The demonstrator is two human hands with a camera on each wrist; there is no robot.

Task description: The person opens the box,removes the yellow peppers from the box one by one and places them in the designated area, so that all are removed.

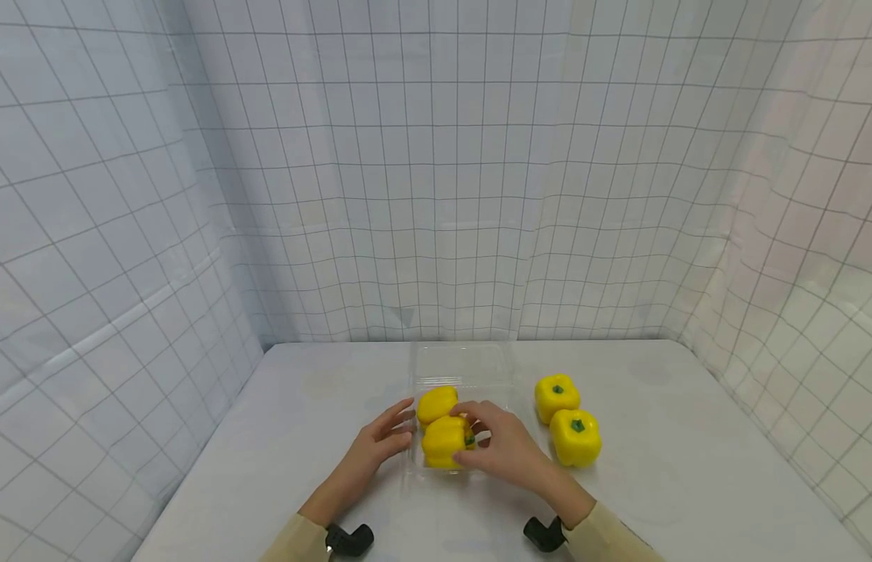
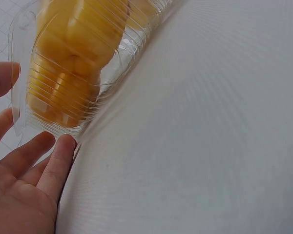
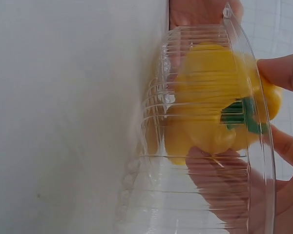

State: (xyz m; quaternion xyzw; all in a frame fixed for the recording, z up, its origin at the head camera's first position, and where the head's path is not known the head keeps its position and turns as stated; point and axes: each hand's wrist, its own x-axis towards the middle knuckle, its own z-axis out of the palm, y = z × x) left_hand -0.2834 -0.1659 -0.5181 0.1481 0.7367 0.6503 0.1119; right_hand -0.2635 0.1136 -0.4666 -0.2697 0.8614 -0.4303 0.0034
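Note:
In the head view, a clear ribbed plastic clamshell box [image 1: 502, 396] stands open at the middle of the table. Inside it are a front yellow bell pepper [image 1: 444, 443], its green stem facing right, and another yellow bell pepper [image 1: 437, 404] behind. My right hand [image 1: 507, 449] reaches in from the right and grips the front pepper between thumb and fingers; its green stem [image 3: 233, 114] shows through the box wall in the right wrist view. At the box's left side, my left hand [image 1: 375, 441] has loosely extended fingers; in the left wrist view fingertips [image 2: 64, 144] touch or nearly touch the wall.
Two more yellow bell peppers, one farther back [image 1: 557, 396] and one nearer [image 1: 576, 439], stand upright right of the box. The box's lid [image 1: 460, 361] lies folded back toward the far table edge. Gridded white curtains [image 1: 436, 195] surround the white table [image 1: 653, 460].

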